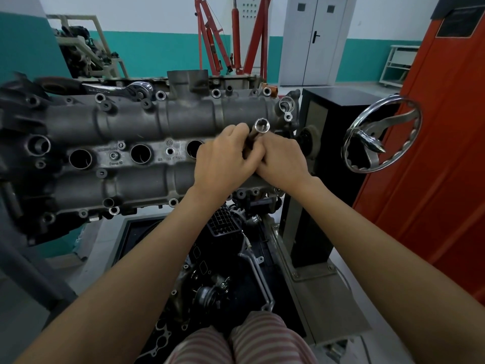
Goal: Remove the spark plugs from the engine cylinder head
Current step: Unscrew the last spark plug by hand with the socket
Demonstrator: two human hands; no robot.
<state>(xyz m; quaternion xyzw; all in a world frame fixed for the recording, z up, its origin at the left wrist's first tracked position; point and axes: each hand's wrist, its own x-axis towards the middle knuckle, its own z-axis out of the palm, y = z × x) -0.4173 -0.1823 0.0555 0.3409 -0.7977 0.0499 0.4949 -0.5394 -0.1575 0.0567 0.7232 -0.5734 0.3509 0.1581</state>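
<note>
I've got both hands, left hand (219,158) and right hand (283,160), clasped round the long silver tubular spark plug socket (258,131) over the grey cast cylinder head (147,122); three wells look empty; likely the last plug, itself hidden.

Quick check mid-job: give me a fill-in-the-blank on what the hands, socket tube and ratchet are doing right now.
1. Both hands grip the same socket tube, the left hand and the ____ hand.
2. The tube's open end points ____.
3. The ratchet lies on the cylinder head's far edge, held by ____ hand.
4. Left of the hands, ____ round plug wells show.

Missing words: right; up; neither; three
</note>
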